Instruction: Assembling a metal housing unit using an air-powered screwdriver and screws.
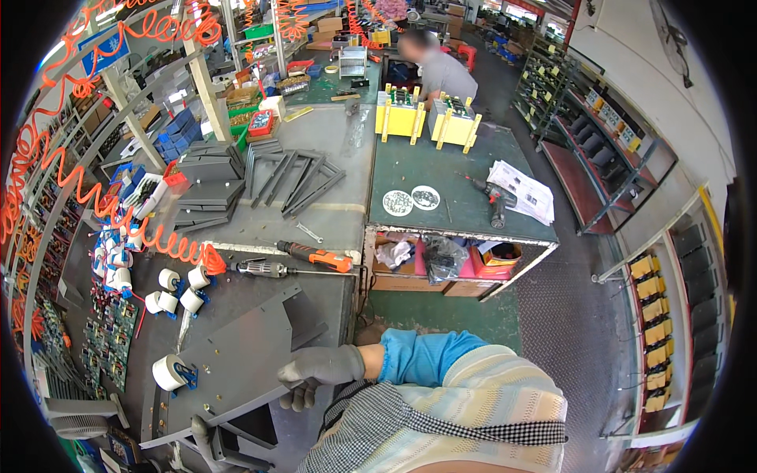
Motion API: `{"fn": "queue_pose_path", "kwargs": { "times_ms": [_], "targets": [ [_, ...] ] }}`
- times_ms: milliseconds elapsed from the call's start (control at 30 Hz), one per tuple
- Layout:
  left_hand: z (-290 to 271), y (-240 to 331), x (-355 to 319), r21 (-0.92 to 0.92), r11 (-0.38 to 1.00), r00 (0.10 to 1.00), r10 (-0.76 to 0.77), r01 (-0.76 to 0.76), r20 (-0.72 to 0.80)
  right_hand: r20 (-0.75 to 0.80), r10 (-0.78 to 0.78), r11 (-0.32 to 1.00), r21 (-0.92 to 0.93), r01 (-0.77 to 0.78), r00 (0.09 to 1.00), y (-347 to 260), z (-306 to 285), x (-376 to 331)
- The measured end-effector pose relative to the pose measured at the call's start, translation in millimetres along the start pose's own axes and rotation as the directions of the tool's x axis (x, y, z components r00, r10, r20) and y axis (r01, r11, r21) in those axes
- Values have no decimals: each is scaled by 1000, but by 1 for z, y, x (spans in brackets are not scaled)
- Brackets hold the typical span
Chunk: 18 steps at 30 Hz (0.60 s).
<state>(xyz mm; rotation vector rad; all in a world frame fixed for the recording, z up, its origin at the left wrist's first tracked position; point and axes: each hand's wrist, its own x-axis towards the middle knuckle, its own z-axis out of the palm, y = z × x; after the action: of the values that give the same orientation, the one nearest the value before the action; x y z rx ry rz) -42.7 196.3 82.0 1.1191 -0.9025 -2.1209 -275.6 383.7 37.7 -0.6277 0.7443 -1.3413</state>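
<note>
A large dark grey metal panel (pixel 236 355) with bent flanges lies tilted on the near bench. My right hand (pixel 322 370), in a grey glove, has its fingers curled on the panel's near right edge. At the lower rim of the view my left hand (pixel 203 443), also gloved, shows only in part; it grips the panel's near edge, with most of its fingers hidden. On the panel's left end sits a white cylindrical part with a blue base (pixel 168 373). Several small brass-coloured pieces (pixel 207 407) are on the panel around it.
Beyond the panel lie a pneumatic screwdriver (pixel 264 268), an orange cordless driver (pixel 319 256) and a wrench (pixel 309 232). Stacked grey panels (pixel 209 185) stand farther back. Orange coiled hoses (pixel 150 240) hang at left. A person (pixel 445 71) works behind yellow boxed units (pixel 400 118).
</note>
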Motion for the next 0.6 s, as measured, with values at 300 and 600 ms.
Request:
{"fn": "queue_pose_path", "kwargs": {
  "times_ms": [300, 600],
  "targets": [
    [-5, -8, -1, -89, 996, 944, 0, 31, 331, 18, -7, 1000, 21, 7, 1000, 11, 7, -8],
    [37, 18, -37, 14, 999, 938, 23, -30, 345, -7, 58, 954, 294, -53, 998, -51, 26, -35]
  ]
}}
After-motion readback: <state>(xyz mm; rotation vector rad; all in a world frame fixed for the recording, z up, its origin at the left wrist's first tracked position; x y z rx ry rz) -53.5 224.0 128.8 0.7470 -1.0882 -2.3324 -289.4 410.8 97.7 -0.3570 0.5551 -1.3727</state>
